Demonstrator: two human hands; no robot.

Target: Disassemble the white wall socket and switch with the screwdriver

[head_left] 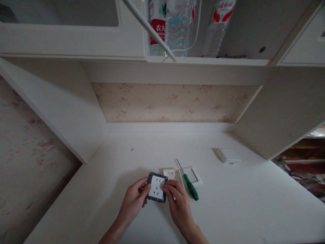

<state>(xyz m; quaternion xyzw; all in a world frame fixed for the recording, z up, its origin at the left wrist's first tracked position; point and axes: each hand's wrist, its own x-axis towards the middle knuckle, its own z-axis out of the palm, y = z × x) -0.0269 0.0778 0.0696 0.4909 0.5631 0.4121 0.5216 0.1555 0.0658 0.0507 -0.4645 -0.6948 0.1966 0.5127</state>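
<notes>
A wall socket (156,190) with a white face and a dark frame is held up over the white desk, its slots toward me. My left hand (137,196) grips its left edge, thumb on the front and fingers behind. At the right edge, my right hand (177,196) is closed, fingertips pressed together against the socket; any small part between them is hidden. Just beyond the right hand lie a white socket box (171,173), partly covered, and a white cover frame (197,175). A screwdriver (191,188) with a green handle rests across the frame's left side.
Farther right on the desk (142,223) stands a small white box-shaped piece (229,156). A tiny dark screw-like bit (132,149) lies toward the back left. Overhead, a shelf (208,61) holds plastic bottles (179,28), and a white rod (149,29) slants in front. Side panels flank the desk.
</notes>
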